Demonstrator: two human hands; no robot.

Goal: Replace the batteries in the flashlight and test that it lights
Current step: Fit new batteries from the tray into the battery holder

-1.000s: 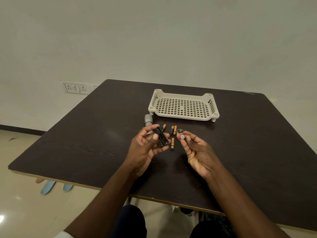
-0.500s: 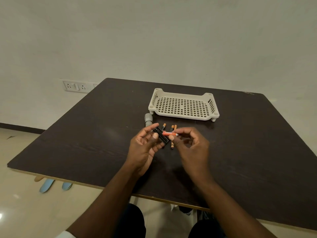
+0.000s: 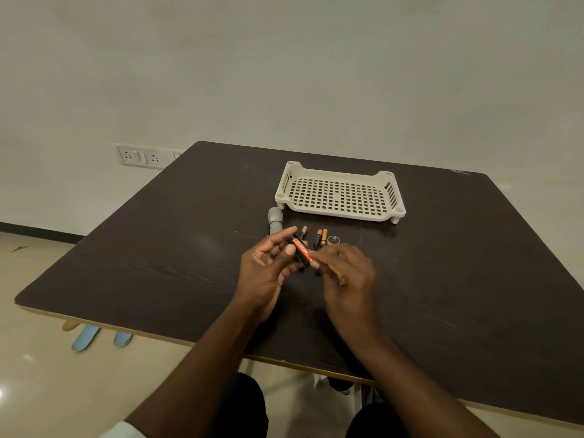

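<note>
My left hand (image 3: 268,267) grips a black battery holder (image 3: 297,257) above the dark table (image 3: 442,279). An orange battery (image 3: 301,249) lies along the holder, and my right hand (image 3: 347,270) pinches its near end with fingertips. The grey flashlight body (image 3: 275,220) lies on the table just beyond my left hand. Three black-and-copper batteries lie past the holder: one battery (image 3: 303,232) on the left and a pair of batteries (image 3: 320,238) side by side. A small round end cap (image 3: 333,239) with a spring sits to their right.
A cream perforated plastic tray (image 3: 339,195) stands empty behind the batteries. A wall socket plate (image 3: 140,156) is on the wall at the left. Blue slippers (image 3: 94,338) show on the floor below the table's front-left edge.
My right hand turned over, brought an orange battery to the holder and now presses it lengthwise into the holder. My left hand kept the holder in about the same place.
</note>
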